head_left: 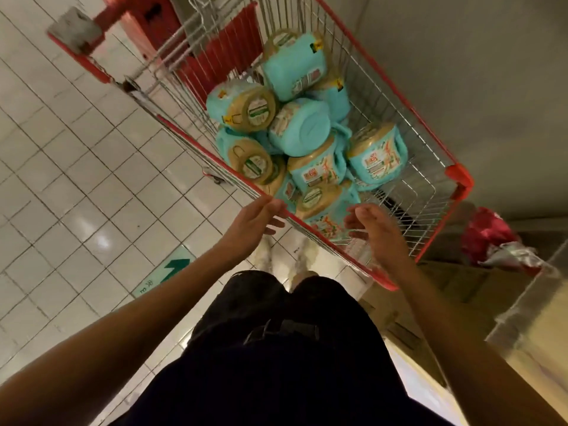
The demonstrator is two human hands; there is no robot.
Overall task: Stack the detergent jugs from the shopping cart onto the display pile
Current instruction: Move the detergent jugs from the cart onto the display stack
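Left hand (256, 222) straddles the shopping cart (459, 176) at its red rim, thumb over, fingers under; I can't tell if it's clamped. Right hand (379, 233) is loosely curled and empty over the near corner, probably lining up a two-handed lift. Beyond, detergent jugs (302, 130) are heaped sideways in the wire basket: smooth teal plastic, squat, with beige caps.

turquoise detergent jugs (299, 132) with beige caps, jumbled on their sides inside red-rimmed wire shopping cart (396, 87)
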